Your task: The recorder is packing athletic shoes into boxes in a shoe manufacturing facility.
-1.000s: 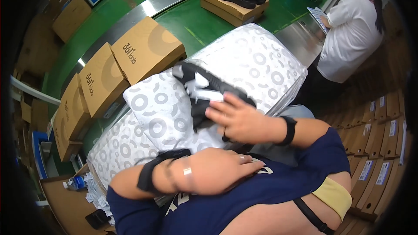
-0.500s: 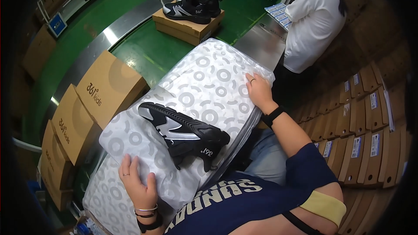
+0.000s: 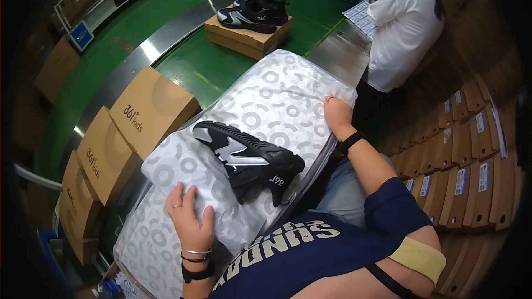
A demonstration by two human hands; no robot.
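A stack of white wrapping paper [image 3: 266, 97] with grey ring patterns lies in front of me. On it a black sneaker [image 3: 252, 163] with silver side panels rests on its side, sole turned up and away. Near the stack's far right corner, my right hand [image 3: 338, 115] has its fingers curled in on the top sheet, which wrinkles beside them. My left hand [image 3: 191, 218] is open, fingers spread over a lifted, crumpled fold of paper [image 3: 183, 169] left of the shoe. Part of the shoe's lower side is covered by that fold.
Several brown shoeboxes [image 3: 152, 113] lean at the left. A pair of black sneakers [image 3: 255, 14] stands on another shoebox [image 3: 244, 41] on the green conveyor [image 3: 191, 72]. At the upper right a person in white [image 3: 402, 33] holds a label sheet [image 3: 360, 20]. Stacked shoeboxes [image 3: 463, 188] line the right.
My right hand's fingers have gone from lying extended on the paper to curling in on it, and the sheet there has wrinkled. The whole view has shifted slightly; my left hand keeps its pose.
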